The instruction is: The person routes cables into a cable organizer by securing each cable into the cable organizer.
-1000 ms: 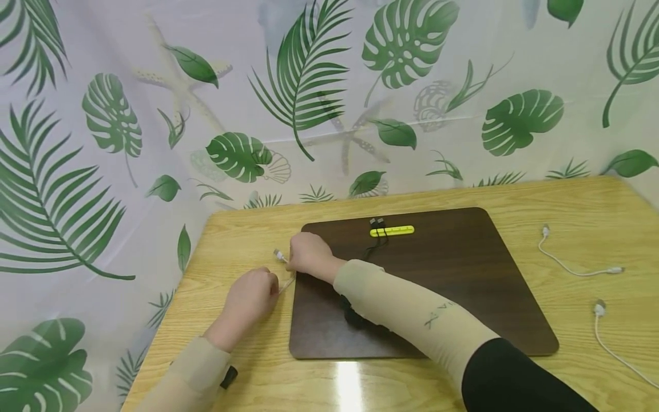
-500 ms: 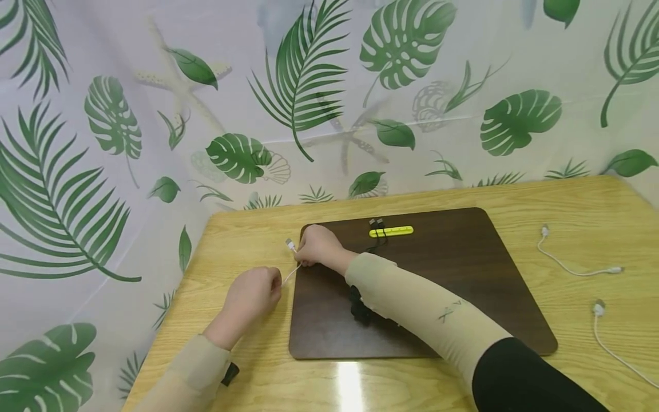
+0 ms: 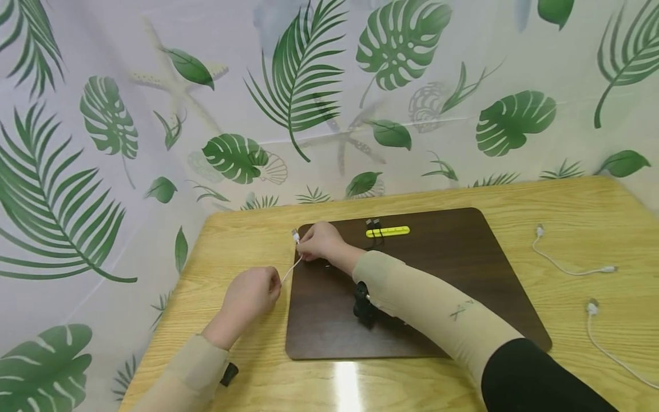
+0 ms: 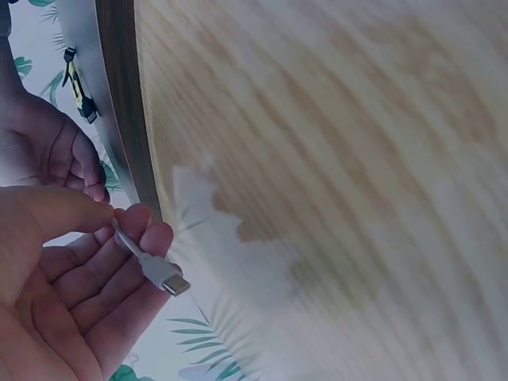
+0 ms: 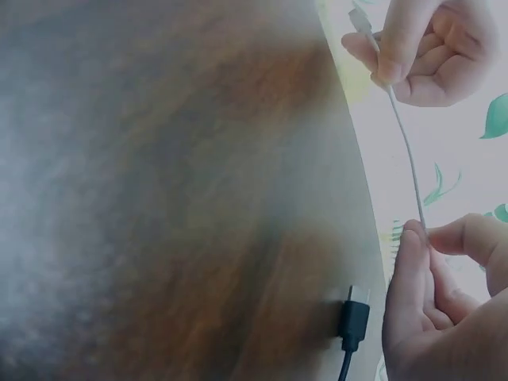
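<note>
Left of the yellow clip (image 3: 397, 230), my left hand (image 3: 251, 293) and right hand (image 3: 321, 241) both pinch a white cable (image 5: 409, 152), slanting away from me; right's nearer the clip.

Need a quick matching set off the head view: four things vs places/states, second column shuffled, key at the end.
Things:
1. Yellow strip
2. Left hand
3. Held white cable
4. Unheld white cables

Places/states:
A. On the wooden table, right of the dark board
B. Runs from the left hand to the right hand
C. On the dark board, near its far edge
D. Over the wooden table, left of the dark board

Pairs: 1-C, 2-D, 3-B, 4-A
</note>
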### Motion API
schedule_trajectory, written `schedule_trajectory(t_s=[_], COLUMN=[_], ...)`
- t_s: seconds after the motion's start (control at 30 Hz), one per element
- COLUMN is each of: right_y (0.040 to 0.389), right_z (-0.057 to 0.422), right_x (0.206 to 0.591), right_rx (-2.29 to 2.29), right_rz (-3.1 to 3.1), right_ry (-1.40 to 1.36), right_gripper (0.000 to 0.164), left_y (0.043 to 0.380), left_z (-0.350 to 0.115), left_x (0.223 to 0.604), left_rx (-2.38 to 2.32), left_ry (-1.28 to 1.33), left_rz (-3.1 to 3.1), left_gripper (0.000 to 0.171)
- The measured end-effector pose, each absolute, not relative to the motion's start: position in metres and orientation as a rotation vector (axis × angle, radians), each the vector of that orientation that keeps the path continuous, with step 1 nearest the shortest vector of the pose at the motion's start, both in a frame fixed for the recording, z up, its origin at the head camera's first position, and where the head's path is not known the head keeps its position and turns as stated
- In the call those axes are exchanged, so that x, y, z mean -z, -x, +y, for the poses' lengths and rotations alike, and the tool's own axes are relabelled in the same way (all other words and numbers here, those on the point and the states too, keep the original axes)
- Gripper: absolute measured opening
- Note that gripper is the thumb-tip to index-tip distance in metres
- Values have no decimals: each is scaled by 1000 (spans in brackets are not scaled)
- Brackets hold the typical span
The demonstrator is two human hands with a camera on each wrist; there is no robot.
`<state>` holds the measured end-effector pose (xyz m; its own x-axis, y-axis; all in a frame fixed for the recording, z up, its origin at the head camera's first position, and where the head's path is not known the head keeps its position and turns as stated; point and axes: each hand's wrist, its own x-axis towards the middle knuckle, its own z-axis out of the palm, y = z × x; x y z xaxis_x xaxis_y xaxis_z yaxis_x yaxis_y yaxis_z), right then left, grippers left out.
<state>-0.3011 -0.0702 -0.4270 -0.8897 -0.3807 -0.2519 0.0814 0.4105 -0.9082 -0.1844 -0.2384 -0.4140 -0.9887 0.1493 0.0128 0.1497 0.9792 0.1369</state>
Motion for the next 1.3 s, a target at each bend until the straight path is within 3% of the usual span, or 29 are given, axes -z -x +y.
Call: schedule_trajectory(t_s=[0.77,1.3], right_y=[299,305], right_z=[-46,-16], right_x=[420,409], right_rx=[1862,1889], right_rz=[2008,1867], right_ry=[-37,-145], right_gripper=[20,21], left_y=[199,204], left_z=[-225,-214], left_x=[413,409], left_rx=[556,1222], left_ry=[259,310], left_rz=[-3133,-3149], left_gripper=[12,11])
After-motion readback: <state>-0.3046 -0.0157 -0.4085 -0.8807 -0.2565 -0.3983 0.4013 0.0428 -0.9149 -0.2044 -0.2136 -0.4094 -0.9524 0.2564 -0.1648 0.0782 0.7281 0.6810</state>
